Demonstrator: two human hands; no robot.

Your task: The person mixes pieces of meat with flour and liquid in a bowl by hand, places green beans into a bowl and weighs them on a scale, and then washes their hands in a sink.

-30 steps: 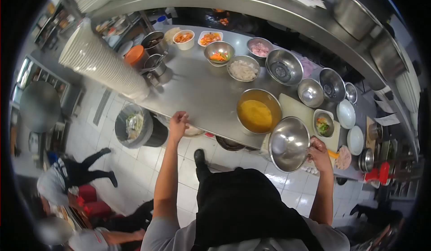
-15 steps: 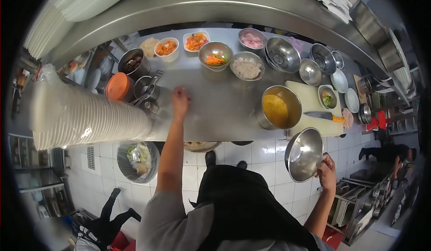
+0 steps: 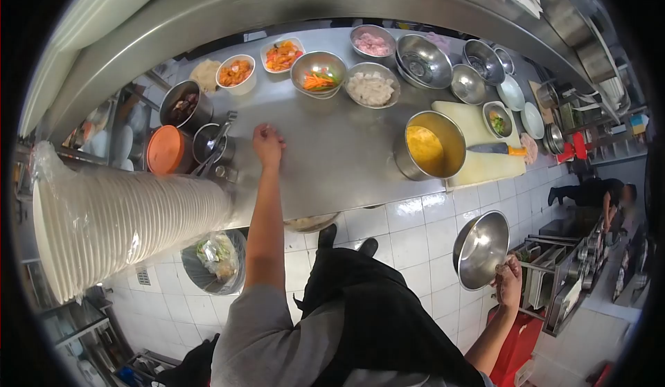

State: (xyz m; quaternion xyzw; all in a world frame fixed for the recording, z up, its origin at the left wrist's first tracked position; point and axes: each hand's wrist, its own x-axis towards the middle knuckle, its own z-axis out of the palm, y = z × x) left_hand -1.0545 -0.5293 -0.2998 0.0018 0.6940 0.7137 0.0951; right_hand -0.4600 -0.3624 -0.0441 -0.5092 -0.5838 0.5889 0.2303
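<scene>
My right hand point(image 3: 509, 280) grips the rim of a metal mixing bowl point(image 3: 481, 250), held tilted beyond the front edge of the counter, over the floor. Its shiny inside faces up and no food shows in it. My left hand point(image 3: 268, 145) is over the steel counter point(image 3: 325, 158) with its fingers curled in and nothing visible in them. Left of that hand stands a small metal pot point(image 3: 210, 145) with tongs point(image 3: 223, 134) leaning in it. A tall metal pot of yellow liquid point(image 3: 424, 148) stands on the counter between my hands.
Along the back are bowls of white chunks point(image 3: 373, 86), carrot strips point(image 3: 320, 82) and pink meat point(image 3: 372, 43). A knife point(image 3: 495, 149) lies on the cutting board point(image 3: 478, 169). Stacked white containers point(image 3: 131, 221) fill the left; a lined bin point(image 3: 215, 262) stands below. Another person point(image 3: 596, 193) is far right.
My right hand has carried the metal bowl rightward, farther from the counter's edge. My left hand remains over the counter, fingers still curled. My body and the view have turned.
</scene>
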